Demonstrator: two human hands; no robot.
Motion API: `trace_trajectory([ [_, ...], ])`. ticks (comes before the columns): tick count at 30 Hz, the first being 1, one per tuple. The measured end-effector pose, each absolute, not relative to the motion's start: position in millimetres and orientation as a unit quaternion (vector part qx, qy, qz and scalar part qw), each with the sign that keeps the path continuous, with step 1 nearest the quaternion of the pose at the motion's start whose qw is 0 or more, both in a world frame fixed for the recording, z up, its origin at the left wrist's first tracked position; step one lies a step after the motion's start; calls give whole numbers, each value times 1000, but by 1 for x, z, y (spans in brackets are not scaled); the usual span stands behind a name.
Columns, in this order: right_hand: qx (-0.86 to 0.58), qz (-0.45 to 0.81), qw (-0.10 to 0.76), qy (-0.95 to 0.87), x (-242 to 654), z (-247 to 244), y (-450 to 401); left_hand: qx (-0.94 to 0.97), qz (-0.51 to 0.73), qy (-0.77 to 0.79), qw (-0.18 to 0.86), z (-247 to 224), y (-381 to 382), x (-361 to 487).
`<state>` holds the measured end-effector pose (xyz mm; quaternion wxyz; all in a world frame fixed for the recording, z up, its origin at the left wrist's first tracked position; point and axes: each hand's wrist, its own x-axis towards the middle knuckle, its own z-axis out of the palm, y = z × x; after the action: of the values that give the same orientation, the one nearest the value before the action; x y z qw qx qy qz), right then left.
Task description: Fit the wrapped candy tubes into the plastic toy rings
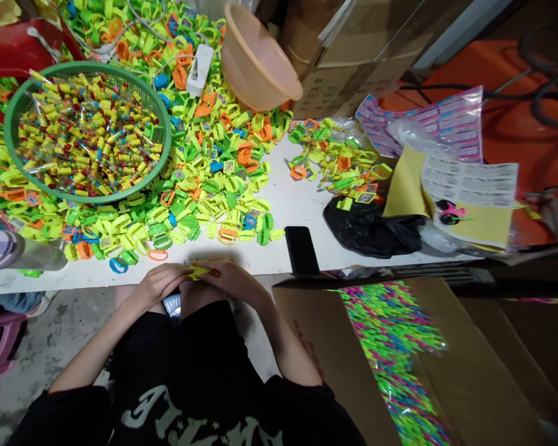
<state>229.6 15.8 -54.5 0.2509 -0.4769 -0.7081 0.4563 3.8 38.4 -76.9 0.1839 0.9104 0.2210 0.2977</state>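
Observation:
Both of my hands meet at the table's near edge, above my lap. Between them is a yellow-green plastic toy watch (pixel 199 271), partly covered by fingers. My left hand (pixel 163 284) is closed on its left end. A small red-ended piece (pixel 214 272) shows at the fingertips of my right hand (pixel 232 280), which is closed around it; its kind is hard to make out. Just beyond my hands spreads a heap of toy watches (pixel 199 179) in yellow, green, orange and blue. A green basket (pixel 166 145) holds many small yellow, red-ended wrapped tubes.
A phone (pixel 302 250) lies at the table edge, right of my hands. A lidded bottle (pixel 41 254) stands left. Farther off are a peach basin (pixel 260 62), a power strip (pixel 199 69) and a black bag (pixel 372 229). An open carton (pixel 325 347) of colourful sticks stands right.

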Motion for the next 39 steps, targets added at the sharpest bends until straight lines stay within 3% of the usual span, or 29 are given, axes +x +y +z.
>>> trace_trajectory([
  [18,-415,446,232,-758,230,-67,16,898,183,279,288,-75,35,11],
  [26,-453,418,163,-770,224,-69,13,905,118,288,290,-61,33,19],
  [33,-451,506,323,-660,232,-73,12,798,256,389,383,-68,35,18],
  [39,-484,525,371,-594,229,-69,8,752,328,393,415,-69,37,18],
])
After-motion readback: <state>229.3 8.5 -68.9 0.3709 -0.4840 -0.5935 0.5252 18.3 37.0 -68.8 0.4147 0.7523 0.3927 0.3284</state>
